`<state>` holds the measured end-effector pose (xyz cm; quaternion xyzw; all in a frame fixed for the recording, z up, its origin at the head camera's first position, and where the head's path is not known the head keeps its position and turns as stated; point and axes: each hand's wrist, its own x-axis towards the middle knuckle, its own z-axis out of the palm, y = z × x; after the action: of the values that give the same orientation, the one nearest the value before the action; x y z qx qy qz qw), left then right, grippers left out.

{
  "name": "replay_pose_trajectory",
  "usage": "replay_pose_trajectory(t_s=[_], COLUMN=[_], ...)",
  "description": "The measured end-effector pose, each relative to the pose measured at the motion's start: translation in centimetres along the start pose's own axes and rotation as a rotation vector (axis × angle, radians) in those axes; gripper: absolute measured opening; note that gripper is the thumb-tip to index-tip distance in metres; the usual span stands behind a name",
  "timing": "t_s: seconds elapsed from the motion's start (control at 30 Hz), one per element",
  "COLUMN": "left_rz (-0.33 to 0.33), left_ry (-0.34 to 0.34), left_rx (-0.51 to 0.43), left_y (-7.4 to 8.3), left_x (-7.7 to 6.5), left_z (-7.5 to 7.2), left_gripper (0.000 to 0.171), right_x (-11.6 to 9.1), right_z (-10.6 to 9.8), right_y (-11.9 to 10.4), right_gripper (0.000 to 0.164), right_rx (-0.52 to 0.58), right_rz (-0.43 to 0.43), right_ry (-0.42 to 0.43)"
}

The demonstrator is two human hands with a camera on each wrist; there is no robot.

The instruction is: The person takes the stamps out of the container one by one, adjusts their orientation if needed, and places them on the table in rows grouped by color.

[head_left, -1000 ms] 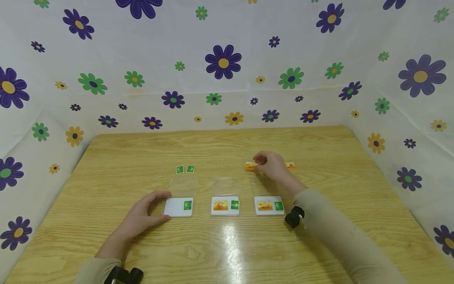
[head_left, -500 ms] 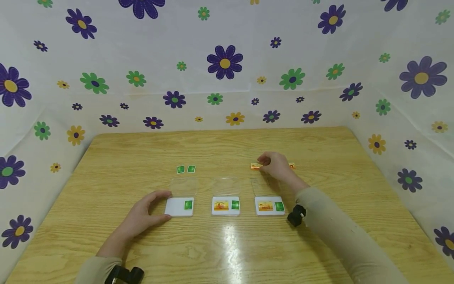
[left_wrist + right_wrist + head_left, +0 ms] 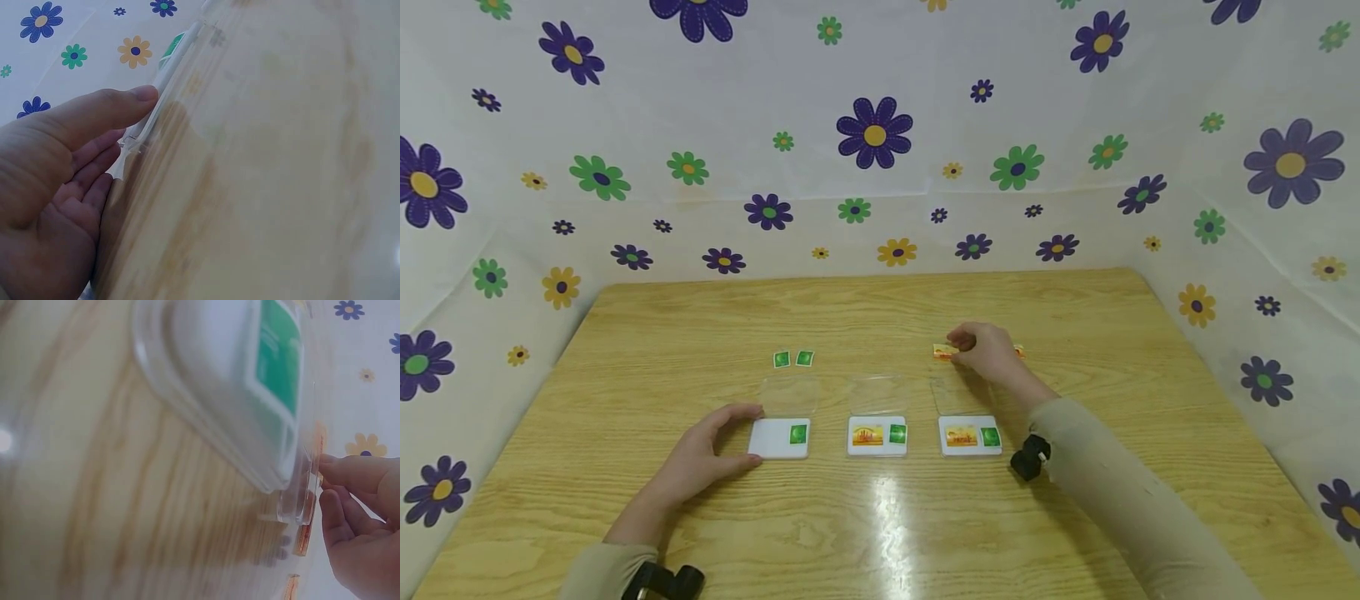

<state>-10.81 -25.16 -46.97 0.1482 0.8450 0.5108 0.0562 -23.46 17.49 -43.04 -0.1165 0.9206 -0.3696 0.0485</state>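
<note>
Head view: left box (image 3: pixel 768 438), held in the spread left hand (image 3: pixel 700 450), is given only a green sticker (image 3: pixel 798 434); two boxes (image 3: pixel 877 449) right of that hand seem finished, and yellow stickers (image 3: pixel 943 352) are partly covered by the narrowed right hand (image 3: pixel 987 350), any pinch unclear.

white cases (image 3: pixel 766 438); green stickers (image 3: pixel 782 358); yellow-orange strips (image 3: pixel 943 352); yellowish wood-grained table (image 3: pixel 820 525); white cloth (image 3: pixel 745 92), purple-green-yellow flowers (image 3: pixel 874 135)

Leftmost white case (image 3: pixel 768 439) flat, bearing green square (image 3: pixel 798 434); yellow-red pieces (image 3: pixel 942 352) farther back.
</note>
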Motion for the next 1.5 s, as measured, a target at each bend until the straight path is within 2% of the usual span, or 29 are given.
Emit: replay_pose_trajectory(t_s=[0.2, 0.43, 0.57, 0.67, 0.9, 1.2, 1.5], left_rz=[0.008, -0.003, -0.006, -0.008, -0.003, 0.003, 0.002], left_ry=[-0.004, -0.007, -0.007, -0.006, -0.001, 0.002, 0.001], left_rx=[-0.017, -0.030, -0.031, -0.026, 0.004, 0.039, 0.030], left_y=[-0.1, 0.1, 0.1, 0.1, 0.1, 0.0, 0.1], left_x=[0.0, -0.1, -0.1, -0.1, 0.0, 0.1, 0.0], left_z=[0.0, -0.1, -0.1, 0.0, 0.0, -0.1, -0.1], left_gripper=[0.062, 0.062, 0.063, 0.063, 0.062, 0.062, 0.063], right_x=[-0.1, -0.4, -0.7, -0.9, -1.7, -2.5, -2.6], right_z=[-0.3, -0.8, -1.0, -0.6, 2.3, 6.4, 9.9], right_y=[0.0, -0.2, -1.0, -2.0, -4.5, -8.0, -10.9], right_gripper=[0.030, 0.027, 0.025, 0.025, 0.028, 0.021, 0.033], right_rx=[0.031, 0.043, 0.048, 0.053, 0.079, 0.137, 0.116], right_rz=[0.020, -0.025, -0.035, -0.046, -0.114, -0.221, -0.308], right_ry=[-0.003, 0.048, 0.087, 0.085, 0.018, -0.060, -0.191])
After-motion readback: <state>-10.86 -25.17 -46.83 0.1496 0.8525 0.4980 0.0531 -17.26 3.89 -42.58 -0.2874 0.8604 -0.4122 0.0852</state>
